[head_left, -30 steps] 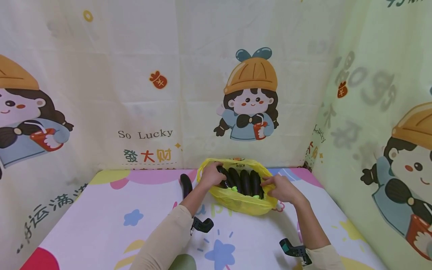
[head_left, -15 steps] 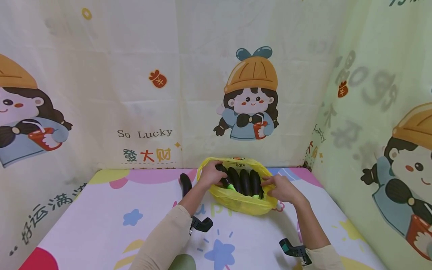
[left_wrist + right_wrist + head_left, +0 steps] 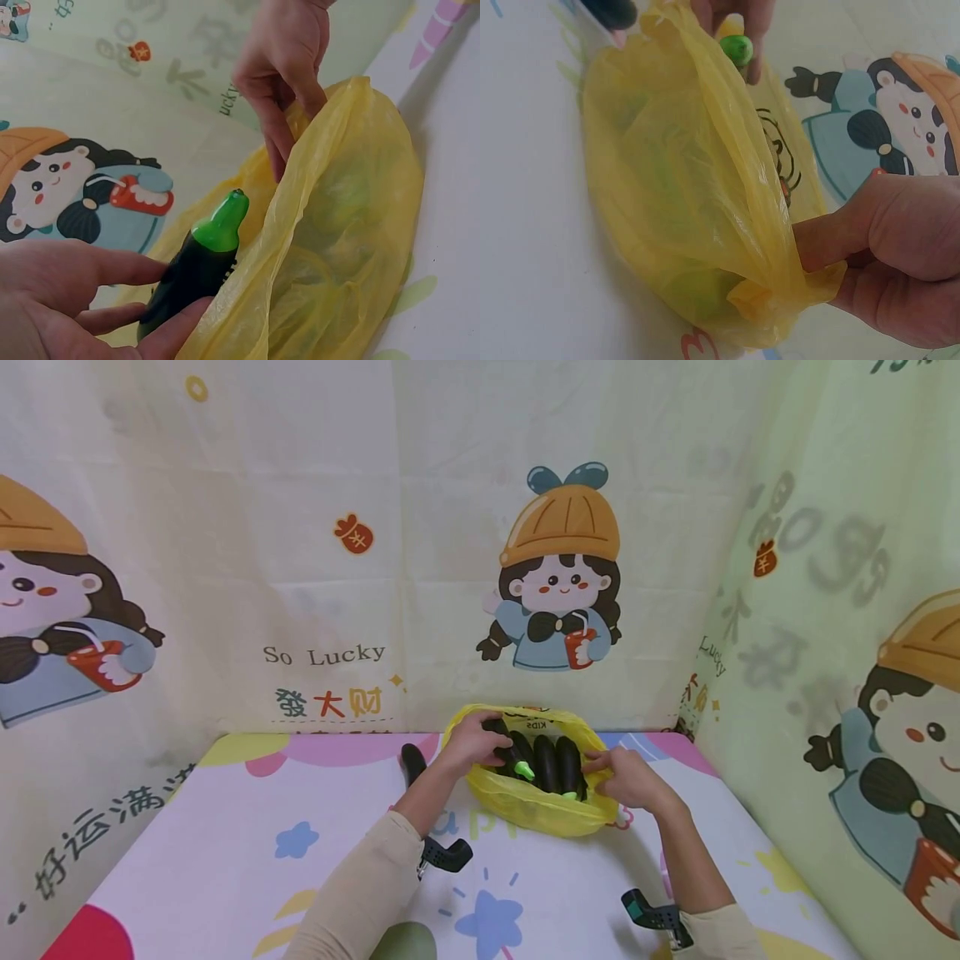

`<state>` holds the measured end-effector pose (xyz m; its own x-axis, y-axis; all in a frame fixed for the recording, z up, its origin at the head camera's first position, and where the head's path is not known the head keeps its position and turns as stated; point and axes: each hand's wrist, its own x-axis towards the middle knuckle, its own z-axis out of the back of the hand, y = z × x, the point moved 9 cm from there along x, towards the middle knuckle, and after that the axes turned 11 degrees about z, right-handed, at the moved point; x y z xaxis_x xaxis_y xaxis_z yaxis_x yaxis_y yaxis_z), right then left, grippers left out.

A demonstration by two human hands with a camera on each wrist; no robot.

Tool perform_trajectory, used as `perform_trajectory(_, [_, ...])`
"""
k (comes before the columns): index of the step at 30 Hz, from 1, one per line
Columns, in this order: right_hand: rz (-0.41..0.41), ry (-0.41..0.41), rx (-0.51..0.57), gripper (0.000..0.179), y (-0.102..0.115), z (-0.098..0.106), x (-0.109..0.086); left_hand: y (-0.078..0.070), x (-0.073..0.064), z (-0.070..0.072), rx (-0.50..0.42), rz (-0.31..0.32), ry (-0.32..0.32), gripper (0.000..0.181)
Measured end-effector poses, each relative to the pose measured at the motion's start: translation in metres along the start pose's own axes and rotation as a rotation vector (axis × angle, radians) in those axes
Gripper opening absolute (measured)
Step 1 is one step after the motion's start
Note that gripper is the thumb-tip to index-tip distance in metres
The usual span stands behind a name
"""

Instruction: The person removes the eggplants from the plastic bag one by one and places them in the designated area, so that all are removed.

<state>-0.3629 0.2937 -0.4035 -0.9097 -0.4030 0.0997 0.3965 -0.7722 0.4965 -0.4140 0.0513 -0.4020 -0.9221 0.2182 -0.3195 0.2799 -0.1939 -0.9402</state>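
A yellow plastic bag (image 3: pixel 536 817) stands with its mouth spread on the table, several dark eggplants (image 3: pixel 547 764) lying side by side inside. At the bag's left side, my left hand (image 3: pixel 474 742) grips an eggplant (image 3: pixel 196 274) between thumb and fingers. Its bright green stem end points up past the bag's rim in the left wrist view. My right hand (image 3: pixel 900 247) pinches the bag's right edge, fingers inside the mouth and thumb outside. Left of the bag, another eggplant (image 3: pixel 412 763) lies on the table, partly hidden behind my left forearm.
The table (image 3: pixel 225 843) wears a white cover with colourful prints. Cartoon-printed cloth (image 3: pixel 442 610) hangs close behind the bag, and a similar cloth (image 3: pixel 795 710) closes off the right side. Each wrist carries a small black camera mount (image 3: pixel 450 856).
My left hand has raised its eggplant a little and shifted it right, so the green stem end now lies over the others. My right hand keeps its hold on the bag's edge.
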Motion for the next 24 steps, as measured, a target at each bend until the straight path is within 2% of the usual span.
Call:
perform_trajectory(6, [-0.013, 0.002, 0.005, 0.040, -0.002, -0.002, -0.001, 0.001, -0.007, -0.003, -0.017, 0.016, 0.046, 0.063])
perform_trajectory(14, [-0.005, -0.002, 0.011, 0.040, 0.001, 0.000, -0.001, -0.006, -0.023, 0.000, 0.015, -0.016, 0.072, 0.063])
perform_trajectory(19, [-0.005, -0.003, 0.001, 0.040, 0.001, 0.001, -0.001, -0.009, -0.038, 0.007, 0.034, -0.030, 0.090, 0.063])
perform_trajectory(24, [-0.003, -0.004, -0.004, 0.038, 0.001, 0.001, 0.000, -0.003, -0.049, 0.020, 0.013, -0.036, 0.097, 0.064])
